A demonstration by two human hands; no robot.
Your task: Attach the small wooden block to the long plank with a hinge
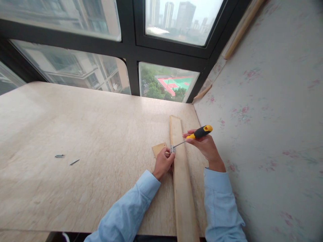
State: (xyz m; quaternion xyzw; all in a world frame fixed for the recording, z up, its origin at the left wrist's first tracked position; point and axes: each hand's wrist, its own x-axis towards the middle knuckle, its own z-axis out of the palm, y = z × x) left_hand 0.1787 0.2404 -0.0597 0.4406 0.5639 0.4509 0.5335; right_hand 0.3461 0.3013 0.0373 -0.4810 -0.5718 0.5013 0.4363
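Silvery metal is where the work sits: a small silvery metal bracket [172,149] rests at the left edge of a long pale wooden plank [183,191], just ahead of my left hand [163,163]. That hand's fingers are curled and pinched on the bracket, pressing it against the plank and a small square offcut of light wood [158,148] that butts in from the left. My right hand [205,146], to the right of the bracket, is closed round the handle of a yellow-and-black screwdriver [192,136]. Its steel shaft slants down and left until the tip meets the bracket. I cannot make out a screw head under the tip.

To do this well, I judge, the shaft should come closer to square with the bracket face and press firmly while turning slowly. The left fingertips are best held out of the tip's line in case it slips.

The plank lies lengthwise on a beige marble-patterned desk [88,134], beside a wall of faded floral wallpaper [264,117] on my right hand's side.

No box or tray shows. Well off to the left of my left hand, a short grey screw [60,156] and a thinner dark one [74,162] lie bare on the desk.
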